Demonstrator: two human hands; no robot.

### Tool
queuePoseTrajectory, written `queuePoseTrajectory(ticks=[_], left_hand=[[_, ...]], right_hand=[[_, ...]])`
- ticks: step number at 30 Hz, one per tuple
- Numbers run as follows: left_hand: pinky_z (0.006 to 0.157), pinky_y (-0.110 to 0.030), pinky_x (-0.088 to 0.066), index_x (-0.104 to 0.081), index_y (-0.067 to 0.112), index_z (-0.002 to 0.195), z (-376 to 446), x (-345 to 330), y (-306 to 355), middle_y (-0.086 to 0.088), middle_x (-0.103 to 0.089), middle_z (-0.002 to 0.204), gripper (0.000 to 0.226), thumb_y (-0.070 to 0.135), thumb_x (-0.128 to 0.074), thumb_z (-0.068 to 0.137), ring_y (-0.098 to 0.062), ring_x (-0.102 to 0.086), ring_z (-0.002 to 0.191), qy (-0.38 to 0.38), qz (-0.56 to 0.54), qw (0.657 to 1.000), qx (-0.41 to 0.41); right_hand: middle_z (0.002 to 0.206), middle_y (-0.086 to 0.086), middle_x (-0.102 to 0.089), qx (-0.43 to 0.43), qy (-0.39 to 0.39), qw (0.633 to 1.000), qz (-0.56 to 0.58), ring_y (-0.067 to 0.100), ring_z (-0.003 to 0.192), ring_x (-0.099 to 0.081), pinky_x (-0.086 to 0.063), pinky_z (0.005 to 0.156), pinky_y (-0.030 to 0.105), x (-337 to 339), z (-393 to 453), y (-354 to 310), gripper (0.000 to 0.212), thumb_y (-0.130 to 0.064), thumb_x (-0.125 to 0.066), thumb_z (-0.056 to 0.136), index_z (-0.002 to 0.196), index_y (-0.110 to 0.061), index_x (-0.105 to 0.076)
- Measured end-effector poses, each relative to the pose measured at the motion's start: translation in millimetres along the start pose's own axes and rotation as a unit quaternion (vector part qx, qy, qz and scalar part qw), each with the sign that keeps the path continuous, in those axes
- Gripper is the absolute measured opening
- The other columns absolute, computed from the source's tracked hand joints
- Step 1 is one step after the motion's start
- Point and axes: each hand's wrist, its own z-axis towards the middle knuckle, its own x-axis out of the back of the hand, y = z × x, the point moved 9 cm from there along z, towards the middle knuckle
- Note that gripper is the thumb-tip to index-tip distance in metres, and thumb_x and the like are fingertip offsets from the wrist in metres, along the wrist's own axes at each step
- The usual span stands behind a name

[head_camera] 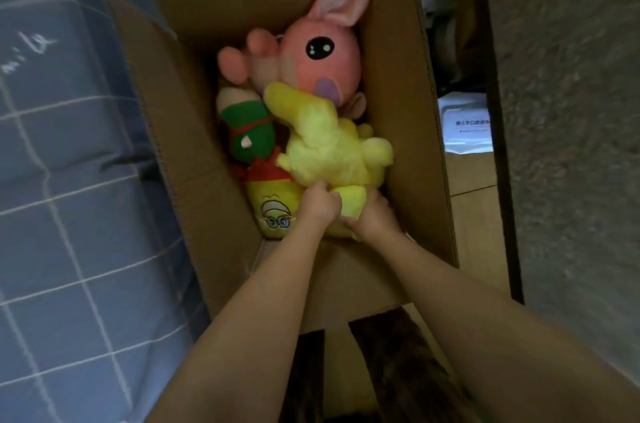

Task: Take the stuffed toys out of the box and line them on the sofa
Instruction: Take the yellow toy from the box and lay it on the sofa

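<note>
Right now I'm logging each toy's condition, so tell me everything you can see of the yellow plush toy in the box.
The yellow plush toy is bright, fuzzy and soft-looking, with one long limb or ear reaching up-left across the pink rabbit toy. It lies on top of the pile inside the cardboard box. Both hands, the left hand and the right hand, grip its near end. Its face is not visible.

4 stuffed toys (332, 145), 1 box (408, 145), 2 hands (320, 204)

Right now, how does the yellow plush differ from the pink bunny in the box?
The yellow plush is gripped by the left hand and right hand; the pink bunny is untouched. The yellow plush lies on top, partly covering the pink bunny's lower face. The bunny's eye shows; the yellow plush's face is hidden. Both sit inside the cardboard box.
</note>
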Motion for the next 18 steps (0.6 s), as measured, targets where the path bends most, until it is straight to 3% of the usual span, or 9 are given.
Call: queuePoseTrajectory(ticks=[3, 6, 10, 14, 18], left_hand=[[0.103, -0.039, -0.043, -0.047, 0.000, 0.131, 20, -10, -17, -0.019, -0.051, 0.136, 0.044, 0.022, -0.048, 0.093, -0.035, -0.049, 0.123, -0.026, -0.082, 0.994, 0.068], [0.097, -0.048, -0.049, -0.045, 0.003, 0.130, 23, -11, -28, -0.015, -0.047, 0.132, 0.044, 0.027, -0.050, 0.094, -0.031, -0.050, 0.113, -0.052, -0.176, 0.976, 0.118], [0.101, -0.047, -0.046, -0.049, 0.011, 0.129, 3, -1, -29, -0.009, -0.049, 0.135, 0.038, 0.028, -0.050, 0.095, -0.028, -0.047, 0.123, -0.083, -0.200, 0.969, 0.120], [0.106, -0.040, -0.038, -0.049, 0.023, 0.132, -27, 22, -26, 0.000, -0.050, 0.132, 0.042, 0.035, -0.054, 0.092, -0.022, -0.046, 0.124, -0.081, -0.212, 0.970, 0.092], [0.106, -0.051, -0.037, -0.047, 0.043, 0.121, -72, 35, -30, 0.006, -0.043, 0.125, 0.036, 0.044, -0.059, 0.087, -0.022, -0.043, 0.117, -0.129, -0.281, 0.945, 0.106]], right_hand=[[0.140, 0.015, -0.036, -0.030, -0.022, 0.999, 0.012, 0.035, 0.125, -0.043, -0.043, 0.098, 0.046, -14, 17, 10, 0.096, -0.043, -0.078, 0.066, 0.137, -0.015, -0.019], [0.131, 0.018, -0.044, -0.018, 0.016, 1.000, -0.019, 0.037, 0.115, -0.051, -0.045, 0.087, 0.040, -4, 22, 9, 0.076, -0.036, -0.075, 0.072, 0.130, -0.011, -0.033], [0.123, 0.018, -0.053, 0.025, 0.032, 0.999, -0.014, 0.035, 0.108, -0.055, -0.045, 0.079, 0.035, 17, 6, -4, 0.057, -0.032, -0.073, 0.075, 0.120, -0.009, -0.047], [0.126, 0.012, -0.058, 0.031, 0.010, 0.997, 0.064, 0.030, 0.114, -0.055, -0.044, 0.084, 0.031, 33, -28, -17, 0.064, -0.033, -0.075, 0.074, 0.128, -0.011, -0.050], [0.126, 0.007, -0.058, 0.024, -0.018, 0.986, 0.164, 0.024, 0.112, -0.054, -0.043, 0.081, 0.029, 47, -71, -27, 0.067, -0.033, -0.075, 0.074, 0.131, -0.013, -0.049]])
